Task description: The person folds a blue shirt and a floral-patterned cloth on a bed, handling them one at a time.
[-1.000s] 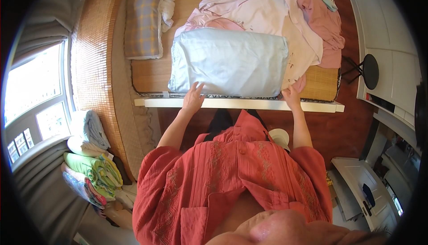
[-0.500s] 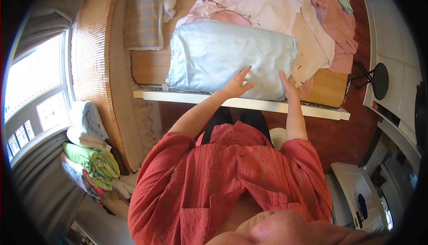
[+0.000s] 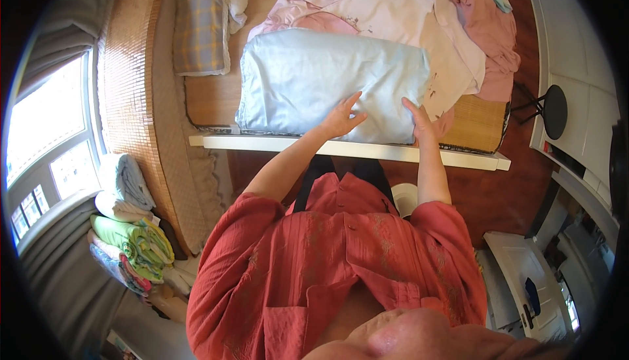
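A light blue satin pillow (image 3: 314, 75), smooth with soft creases, lies flat along the near edge of the bed. My left hand (image 3: 342, 117) rests on its near part, right of the middle, with fingers spread. At the pillow's right end is my right hand (image 3: 421, 120), its fingers stretched forward along the edge and apart from the thumb. Neither hand is closed round the fabric. Behind the pillow spreads a rumpled pale pink cloth (image 3: 400, 13), partly under its far side.
A plaid pillow (image 3: 202, 22) lies at the far left of the bed. A white rail (image 3: 295, 144) runs along the near bed edge. Folded quilts (image 3: 134, 239) are stacked by the window at left. A black round stool (image 3: 555, 112) stands at right, and a white bin (image 3: 404, 196) below the rail.
The whole view has shifted slightly. Both hands stay at nearly the same places on the blue pillow, with small changes in finger pose.
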A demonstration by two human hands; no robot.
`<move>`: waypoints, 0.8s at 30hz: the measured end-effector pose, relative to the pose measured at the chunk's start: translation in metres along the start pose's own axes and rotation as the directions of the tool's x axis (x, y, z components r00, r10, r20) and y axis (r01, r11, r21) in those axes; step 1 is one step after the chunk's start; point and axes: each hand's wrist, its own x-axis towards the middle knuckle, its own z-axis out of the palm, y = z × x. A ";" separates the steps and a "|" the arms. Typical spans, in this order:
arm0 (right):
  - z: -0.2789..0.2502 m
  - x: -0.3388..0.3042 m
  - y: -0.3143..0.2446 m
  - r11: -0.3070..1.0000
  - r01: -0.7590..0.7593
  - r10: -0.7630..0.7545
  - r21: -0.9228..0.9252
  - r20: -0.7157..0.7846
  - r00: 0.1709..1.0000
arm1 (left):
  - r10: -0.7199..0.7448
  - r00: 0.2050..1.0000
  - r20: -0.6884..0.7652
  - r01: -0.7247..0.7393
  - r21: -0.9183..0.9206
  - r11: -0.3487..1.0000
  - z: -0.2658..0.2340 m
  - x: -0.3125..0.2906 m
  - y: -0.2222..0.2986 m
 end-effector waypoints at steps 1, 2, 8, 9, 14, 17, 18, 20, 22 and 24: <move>0.002 -0.001 0.000 0.999 -0.030 0.030 0.043 -0.002 1.000 | -0.001 1.000 -0.005 0.001 -0.019 1.000 0.000 0.001 0.001; 0.004 -0.002 0.000 0.997 -0.065 0.065 0.046 -0.001 0.998 | 0.001 1.000 -0.015 -0.002 -0.043 0.999 -0.001 0.001 0.003; 0.047 -0.032 -0.027 0.962 0.191 -0.180 -0.193 0.074 0.981 | -0.144 0.982 0.125 0.186 -0.449 0.874 -0.002 0.004 0.028; 0.062 -0.040 -0.032 0.912 0.274 -0.247 -0.304 0.123 0.961 | -0.103 0.983 0.153 0.172 -0.551 0.816 -0.002 0.004 0.029; 0.166 -0.092 -0.030 0.302 0.617 -0.384 -0.727 0.500 0.777 | -0.193 0.965 0.177 0.238 -0.898 0.369 -0.017 -0.004 -0.001; 0.217 -0.110 -0.005 0.220 0.790 -0.361 -0.572 0.705 0.611 | -0.203 0.966 0.162 0.206 -0.954 0.217 -0.038 -0.023 -0.029; 0.223 -0.112 0.001 0.202 0.788 -0.361 -0.581 0.704 0.612 | -0.209 0.965 0.160 0.199 -0.963 0.181 -0.046 -0.031 -0.036; 0.229 -0.110 0.012 0.220 0.790 -0.369 -0.573 0.700 0.611 | -0.215 0.964 0.156 0.182 -0.977 0.110 -0.059 -0.046 -0.042; 0.222 -0.103 0.016 0.311 0.714 -0.320 -0.628 0.638 0.700 | -0.278 0.943 0.181 0.178 -0.983 -0.037 -0.066 -0.052 -0.038; 0.203 -0.094 0.015 0.330 0.721 -0.421 -0.610 0.588 0.691 | -0.202 0.978 0.047 0.083 -0.981 0.174 -0.065 -0.045 -0.024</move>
